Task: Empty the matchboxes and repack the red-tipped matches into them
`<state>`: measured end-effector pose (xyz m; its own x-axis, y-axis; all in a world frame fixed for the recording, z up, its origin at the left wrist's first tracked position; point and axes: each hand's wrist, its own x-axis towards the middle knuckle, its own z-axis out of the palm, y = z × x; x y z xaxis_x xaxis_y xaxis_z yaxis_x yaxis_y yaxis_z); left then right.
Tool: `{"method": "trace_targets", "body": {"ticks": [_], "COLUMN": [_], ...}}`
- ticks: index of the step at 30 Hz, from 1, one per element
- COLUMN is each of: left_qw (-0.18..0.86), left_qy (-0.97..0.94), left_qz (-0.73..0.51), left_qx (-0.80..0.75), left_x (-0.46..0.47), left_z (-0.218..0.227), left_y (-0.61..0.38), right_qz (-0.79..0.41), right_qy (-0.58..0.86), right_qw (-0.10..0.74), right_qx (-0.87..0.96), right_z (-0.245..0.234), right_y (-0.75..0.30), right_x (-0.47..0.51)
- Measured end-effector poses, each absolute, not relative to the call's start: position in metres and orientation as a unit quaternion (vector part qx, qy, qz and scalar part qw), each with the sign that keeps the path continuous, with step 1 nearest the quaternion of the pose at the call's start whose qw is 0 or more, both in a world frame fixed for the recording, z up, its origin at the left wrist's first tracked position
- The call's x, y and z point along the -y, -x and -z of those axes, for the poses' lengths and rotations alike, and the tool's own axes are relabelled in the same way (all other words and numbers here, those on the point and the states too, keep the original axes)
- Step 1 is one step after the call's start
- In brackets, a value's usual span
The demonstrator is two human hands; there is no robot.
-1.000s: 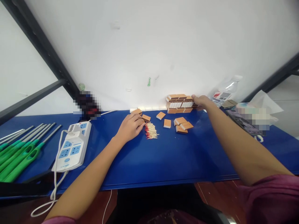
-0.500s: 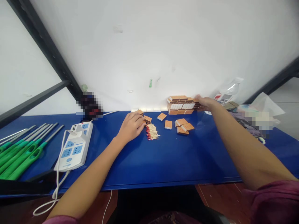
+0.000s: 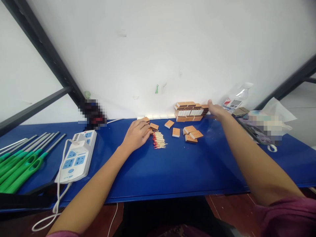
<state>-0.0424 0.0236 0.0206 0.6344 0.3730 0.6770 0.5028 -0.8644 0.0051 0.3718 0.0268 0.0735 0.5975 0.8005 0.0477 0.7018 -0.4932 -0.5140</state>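
Observation:
My left hand (image 3: 135, 134) rests on the table with its fingers loosely spread, touching or right beside a few orange matchboxes (image 3: 154, 126). Just right of it lies a pile of loose red-tipped matches (image 3: 159, 140). Against the wall stands a stack of matchboxes (image 3: 189, 112), orange faces and white drawer ends showing. My right hand (image 3: 215, 110) is at the stack's right end, thumb raised and apart; its other fingers are partly hidden. Several loose matchboxes, among them a single one (image 3: 176, 132) and a small heap (image 3: 192, 134), lie before the stack.
On the left are a white power strip (image 3: 76, 158) with a cable and several green long-necked lighters (image 3: 27, 164). A clear plastic bottle (image 3: 240, 95) and a dark package (image 3: 256, 130) are on the right. The blue table (image 3: 172, 177) meets a white wall.
My right thumb has lifted away from the stack's end, and the hand has loosened there. The left hand stays by the matchboxes. The whole view has shifted slightly.

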Motion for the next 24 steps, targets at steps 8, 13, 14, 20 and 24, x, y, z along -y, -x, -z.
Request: {"method": "trace_targets", "body": {"ticks": [8, 13, 14, 20, 24], "left_qw": [0.111, 0.103, 0.106, 0.137, 0.126], "left_qy": [0.9, 0.9, 0.9, 0.882, 0.879], "left_qz": [0.349, 0.347, 0.347, 0.38, 0.387], "left_qx": [0.237, 0.242, 0.241, 0.244, 0.251], "left_x": [-0.023, -0.025, -0.025, -0.015, 0.002], "left_z": [-0.021, -0.024, -0.024, -0.022, -0.017], "left_y": [0.043, 0.045, 0.046, 0.038, 0.023], "right_qz": [0.015, 0.032, 0.038, 0.045, -0.096], "right_qy": [0.713, 0.627, 0.634, 0.651, 0.619], "right_qw": [0.275, 0.134, 0.134, 0.214, 0.396], "right_qx": [0.644, 0.767, 0.761, 0.727, 0.671], "right_z": [-0.057, -0.03, -0.026, -0.024, -0.022], "right_y": [-0.302, -0.249, -0.244, -0.231, -0.21], "right_x": [-0.001, -0.019, -0.021, -0.004, 0.027]}}
